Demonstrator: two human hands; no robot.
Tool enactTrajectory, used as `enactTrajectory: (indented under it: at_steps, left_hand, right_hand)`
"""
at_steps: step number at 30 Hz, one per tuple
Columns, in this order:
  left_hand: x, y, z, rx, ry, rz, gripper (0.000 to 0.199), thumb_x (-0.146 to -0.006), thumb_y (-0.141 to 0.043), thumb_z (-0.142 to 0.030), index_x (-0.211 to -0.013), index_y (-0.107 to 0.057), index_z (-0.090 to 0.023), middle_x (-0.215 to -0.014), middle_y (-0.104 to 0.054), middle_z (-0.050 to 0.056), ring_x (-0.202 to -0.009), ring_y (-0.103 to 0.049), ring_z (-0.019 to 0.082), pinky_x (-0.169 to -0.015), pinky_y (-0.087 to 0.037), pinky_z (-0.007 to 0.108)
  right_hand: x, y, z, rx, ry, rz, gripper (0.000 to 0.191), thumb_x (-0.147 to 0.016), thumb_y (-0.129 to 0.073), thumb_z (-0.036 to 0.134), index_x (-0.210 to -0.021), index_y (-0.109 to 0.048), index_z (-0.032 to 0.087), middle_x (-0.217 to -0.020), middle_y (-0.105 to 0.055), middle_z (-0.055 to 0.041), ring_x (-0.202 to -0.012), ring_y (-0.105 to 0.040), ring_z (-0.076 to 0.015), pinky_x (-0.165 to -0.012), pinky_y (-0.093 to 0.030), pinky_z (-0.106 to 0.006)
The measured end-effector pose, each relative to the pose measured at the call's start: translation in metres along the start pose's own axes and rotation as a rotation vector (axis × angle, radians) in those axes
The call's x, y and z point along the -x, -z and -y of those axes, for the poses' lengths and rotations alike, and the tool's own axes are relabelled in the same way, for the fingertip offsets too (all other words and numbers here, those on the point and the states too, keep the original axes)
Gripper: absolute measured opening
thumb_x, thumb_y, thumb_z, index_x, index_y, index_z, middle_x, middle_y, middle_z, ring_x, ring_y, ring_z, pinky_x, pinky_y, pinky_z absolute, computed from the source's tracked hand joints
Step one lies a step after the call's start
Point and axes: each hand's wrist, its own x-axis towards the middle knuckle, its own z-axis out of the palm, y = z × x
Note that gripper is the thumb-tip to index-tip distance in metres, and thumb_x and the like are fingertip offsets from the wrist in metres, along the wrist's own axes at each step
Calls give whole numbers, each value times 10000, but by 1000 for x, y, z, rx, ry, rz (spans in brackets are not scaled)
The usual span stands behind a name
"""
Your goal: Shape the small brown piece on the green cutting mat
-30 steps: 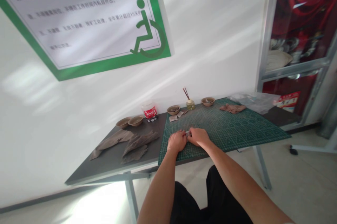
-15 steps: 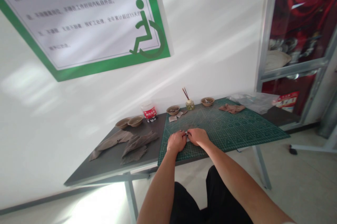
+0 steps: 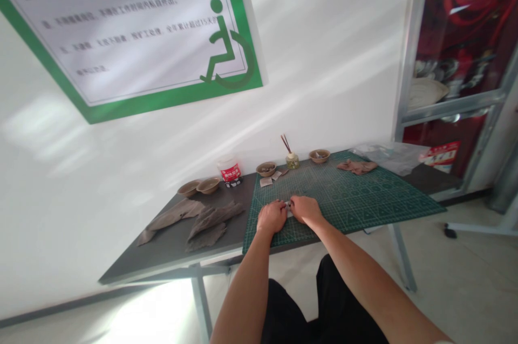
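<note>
Both my hands rest close together at the near part of a green cutting mat point(image 3: 343, 204). Between them lies a small pale piece point(image 3: 288, 210), mostly covered, too small to name. My left hand point(image 3: 272, 217) is closed, its fingertips at the left side of the piece. From the right, my right hand point(image 3: 306, 209) pinches at the piece's upper edge with curled fingers. Beyond the hands, a few small pale squares point(image 3: 266, 182) lie beside a bowl of small pieces point(image 3: 266, 169).
Two bowls point(image 3: 208, 186), a red-labelled jar point(image 3: 230, 170) and grey cloths point(image 3: 212, 222) occupy the left table. Along the back stand a glass bottle with sticks point(image 3: 292, 160) and another bowl point(image 3: 319, 156). A brown cloth point(image 3: 356, 166) and plastic bag point(image 3: 394, 154) lie right.
My right hand has shifted very slightly to the right, and a bit more of the pale piece shows between the hands. My left hand stays in place.
</note>
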Motion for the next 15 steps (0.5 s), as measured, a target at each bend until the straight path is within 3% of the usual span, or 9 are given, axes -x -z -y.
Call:
enactTrajectory:
  at_steps: [10, 15]
  left_hand:
    - [1, 1, -1, 9, 15, 12, 328, -829, -347, -310, -1065, -575, -299, -1196, -531, -12, -1160, -412, 164, -946, -328, 298]
    - [1, 0, 0, 5, 3, 0, 329, -831, -340, -302, -1055, -581, -285, -1185, -540, -1, -1155, -418, 161, -933, -337, 291]
  right_hand:
    - [2, 6, -2, -56, 92, 43, 317, -808, -366, 415, -924, -602, 239, -915, -631, -49, -877, -549, -185, -713, -340, -271]
    - [2, 3, -1, -71, 56, 16, 352, -777, -404, 462, -909, -595, 196, -872, -634, -78, -854, -556, -204, -714, -344, -281]
